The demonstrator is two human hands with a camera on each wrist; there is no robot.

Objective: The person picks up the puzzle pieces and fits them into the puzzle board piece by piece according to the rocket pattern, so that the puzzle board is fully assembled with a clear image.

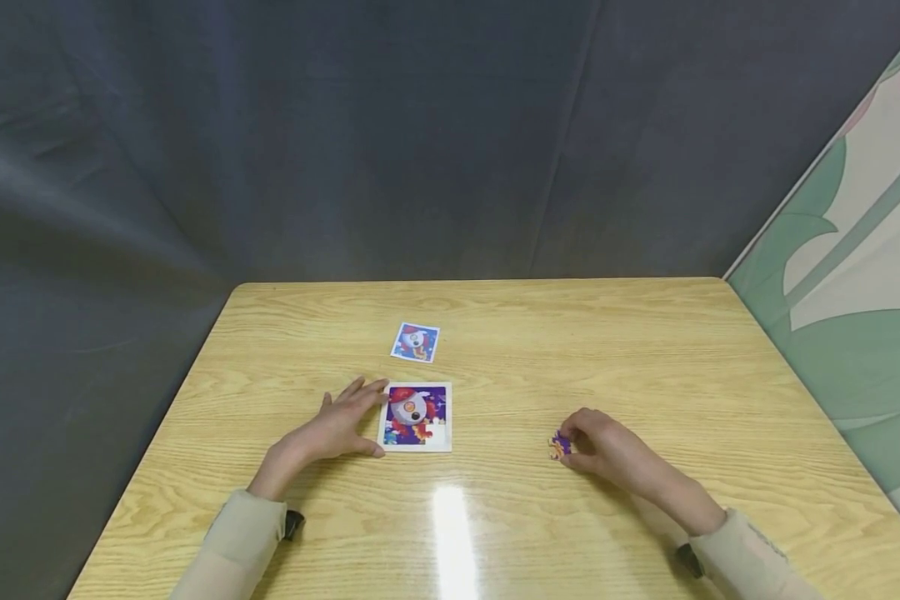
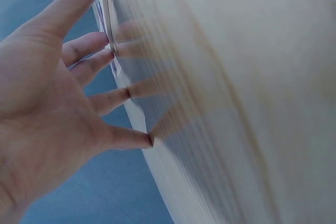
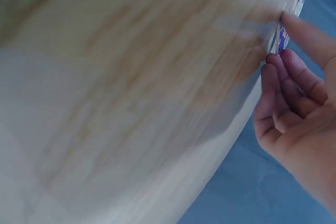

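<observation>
A square jigsaw puzzle board (image 1: 437,435) with a white border lies left of the table's middle. Its picture has a round white character with red parts on purple, and a white gap shows at its lower right. My left hand (image 1: 336,428) is spread at the board's left side, thumb at the lower corner and fingers at the upper one. To the right, my right hand (image 1: 606,451) pinches a purple and orange puzzle piece (image 1: 559,446) between thumb and fingers, at the tabletop. The right wrist view shows this piece (image 3: 282,38) nearly edge-on.
A small picture card (image 1: 416,342) with a similar character lies behind the board. The wooden table (image 1: 607,350) ends at a dark curtain (image 1: 420,150) at the back. A floral panel (image 1: 855,275) stands along the right side.
</observation>
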